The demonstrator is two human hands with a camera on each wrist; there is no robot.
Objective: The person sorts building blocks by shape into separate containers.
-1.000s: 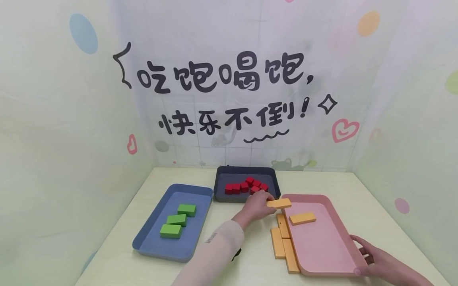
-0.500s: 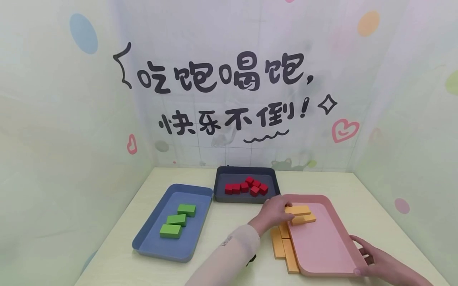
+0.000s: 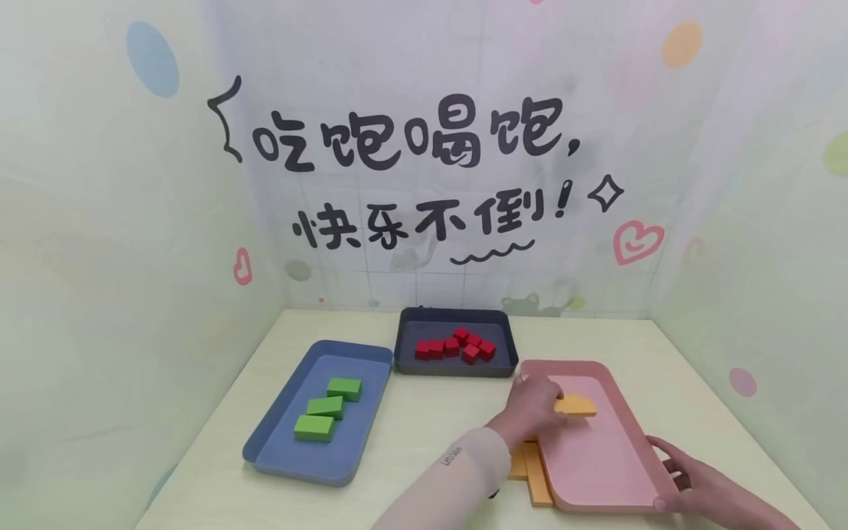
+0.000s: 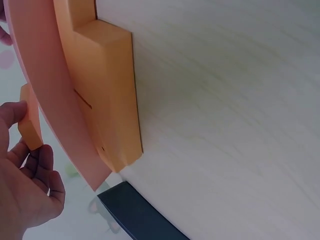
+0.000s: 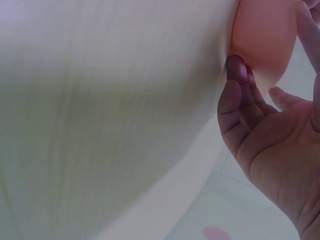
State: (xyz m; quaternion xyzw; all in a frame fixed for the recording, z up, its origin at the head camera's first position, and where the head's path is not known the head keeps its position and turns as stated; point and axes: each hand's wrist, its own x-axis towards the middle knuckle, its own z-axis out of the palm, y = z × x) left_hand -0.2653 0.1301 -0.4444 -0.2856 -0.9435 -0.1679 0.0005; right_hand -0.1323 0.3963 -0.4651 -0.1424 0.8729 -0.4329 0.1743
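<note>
My left hand (image 3: 533, 406) reaches over the left rim of the pink tray (image 3: 609, 464) and holds a flat orange block (image 3: 576, 405). In the left wrist view, the thumb and fingers pinch this block (image 4: 31, 122) just past the tray wall (image 4: 47, 95). Another orange block lying in the tray is mostly or wholly hidden in the head view. My right hand (image 3: 705, 489) grips the tray's near right corner, fingers along the outer side and thumb at the front. More orange blocks (image 3: 539, 478) stand on the table against the tray's left side, partly covered by my left arm.
A blue tray (image 3: 278, 453) with 3 green blocks (image 3: 314, 428) stands at left. Behind, a dark tray (image 3: 457, 370) holds several red cubes (image 3: 470, 353). The pale table (image 3: 424, 449) meets a printed wall sheet (image 3: 424, 283) at the back.
My left hand has carried the orange block rightward from beside the dark tray into the pink tray, over the block lying there. The right hand has stayed at the tray's corner.
</note>
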